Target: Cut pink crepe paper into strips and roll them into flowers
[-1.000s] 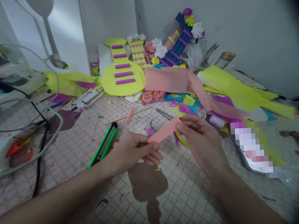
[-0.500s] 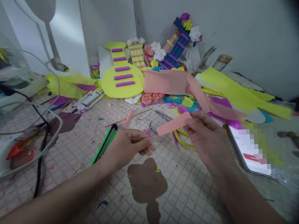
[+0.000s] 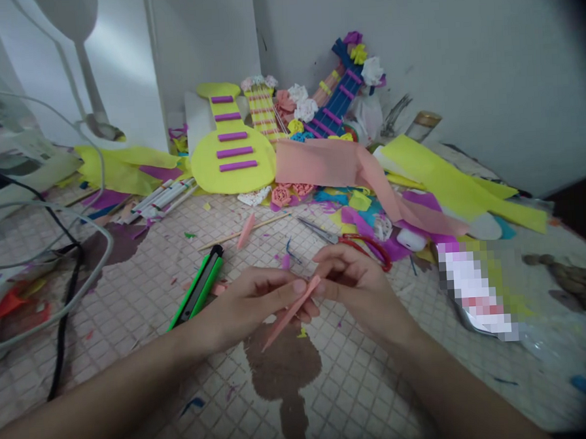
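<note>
Above the tiled-pattern surface, a narrow pink paper strip (image 3: 285, 325) is pinched between my two hands, seen nearly edge-on and slanting down to the left. My left hand (image 3: 272, 296) closes thumb and fingers on it near its upper end. My right hand (image 3: 358, 285) grips the same end, its fingers curled. Just left of my left hand lies a green utility knife (image 3: 198, 287). Beyond my hands are a wooden skewer (image 3: 268, 224), a small rolled pink piece (image 3: 246, 231) and red-handled scissors (image 3: 368, 245).
A yellow guitar cutout (image 3: 233, 157) with purple bars leans at the back, beside a blue guitar (image 3: 343, 102) with paper flowers. Pink crepe paper (image 3: 314, 163) and yellow crepe paper (image 3: 448, 178) lie across the back. A phone (image 3: 478, 295) is at right; cables (image 3: 108, 249) loop at left.
My right hand has brought the pink strip left and down to my left hand, which now pinches it too. The strip has turned from flat-facing to edge-on. The scissors' red handles are now uncovered.
</note>
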`<state>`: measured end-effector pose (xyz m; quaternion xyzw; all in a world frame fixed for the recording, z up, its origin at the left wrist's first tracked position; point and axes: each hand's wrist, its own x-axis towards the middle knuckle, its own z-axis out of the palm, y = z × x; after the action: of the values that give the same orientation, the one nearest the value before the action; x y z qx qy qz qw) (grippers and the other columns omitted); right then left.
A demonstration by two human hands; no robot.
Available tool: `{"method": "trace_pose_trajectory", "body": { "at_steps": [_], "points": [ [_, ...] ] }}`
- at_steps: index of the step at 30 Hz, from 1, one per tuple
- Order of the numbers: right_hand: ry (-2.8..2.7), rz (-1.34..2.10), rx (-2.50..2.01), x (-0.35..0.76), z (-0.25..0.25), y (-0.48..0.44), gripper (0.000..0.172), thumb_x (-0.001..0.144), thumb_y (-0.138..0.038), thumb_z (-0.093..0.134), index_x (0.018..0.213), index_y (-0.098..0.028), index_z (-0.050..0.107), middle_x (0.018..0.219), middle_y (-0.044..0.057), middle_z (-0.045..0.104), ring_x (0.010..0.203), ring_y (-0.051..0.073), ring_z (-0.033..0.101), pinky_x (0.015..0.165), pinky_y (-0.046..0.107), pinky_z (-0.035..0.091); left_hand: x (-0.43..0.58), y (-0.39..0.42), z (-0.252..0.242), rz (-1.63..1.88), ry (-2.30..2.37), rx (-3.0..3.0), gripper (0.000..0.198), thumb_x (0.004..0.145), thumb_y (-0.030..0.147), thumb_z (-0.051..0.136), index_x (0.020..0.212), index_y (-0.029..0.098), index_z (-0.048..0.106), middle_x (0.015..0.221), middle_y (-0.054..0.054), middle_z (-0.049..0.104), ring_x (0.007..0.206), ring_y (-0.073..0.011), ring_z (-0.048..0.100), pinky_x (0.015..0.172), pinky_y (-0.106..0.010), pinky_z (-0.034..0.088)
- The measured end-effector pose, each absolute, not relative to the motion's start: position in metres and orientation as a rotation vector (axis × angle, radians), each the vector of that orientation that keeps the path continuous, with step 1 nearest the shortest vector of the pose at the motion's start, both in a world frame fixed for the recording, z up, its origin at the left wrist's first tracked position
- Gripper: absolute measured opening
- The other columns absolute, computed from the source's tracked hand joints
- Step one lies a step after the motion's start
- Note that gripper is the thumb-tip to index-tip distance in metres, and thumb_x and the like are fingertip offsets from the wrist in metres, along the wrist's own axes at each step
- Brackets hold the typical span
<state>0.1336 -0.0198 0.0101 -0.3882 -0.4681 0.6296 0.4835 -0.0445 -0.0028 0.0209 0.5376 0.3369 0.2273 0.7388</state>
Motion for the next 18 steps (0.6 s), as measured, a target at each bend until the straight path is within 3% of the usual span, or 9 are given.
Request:
{"method": "trace_pose_trajectory", "body": {
  "at_steps": [8, 18],
  "points": [
    [-1.105, 1.481, -0.941, 0.1364, 0.0071, -0.0139, 0.02, 0.067, -0.016, 0.074, 0.084, -0.024, 0.065, 0.069, -0.006, 0.068, 0.064, 0.005, 0.061, 0.061, 0.014, 0.047, -0.0424, -0.0041, 0.0205, 0.545, 0.641, 0.995, 0.022, 0.083, 0.03, 0.055, 0.079, 0.012, 0.067, 0.073, -0.004, 0.069, 0.065, -0.012, 0.065, 0.065, -0.023, 0.05],
    [-1.112, 1.563, -0.852, 0.1369, 0.0058, -0.0134, 0.021, 0.068, -0.013, 0.073, 0.083, -0.026, 0.067, 0.068, -0.007, 0.068, 0.059, 0.003, 0.062, 0.058, 0.01, 0.047, -0.0434, -0.008, 0.0136, 0.493, 0.479, 0.707, 0.024, 0.078, 0.023, 0.05, 0.086, 0.007, 0.067, 0.08, -0.013, 0.072, 0.065, -0.018, 0.068, 0.063, -0.026, 0.052]
  ]
}}
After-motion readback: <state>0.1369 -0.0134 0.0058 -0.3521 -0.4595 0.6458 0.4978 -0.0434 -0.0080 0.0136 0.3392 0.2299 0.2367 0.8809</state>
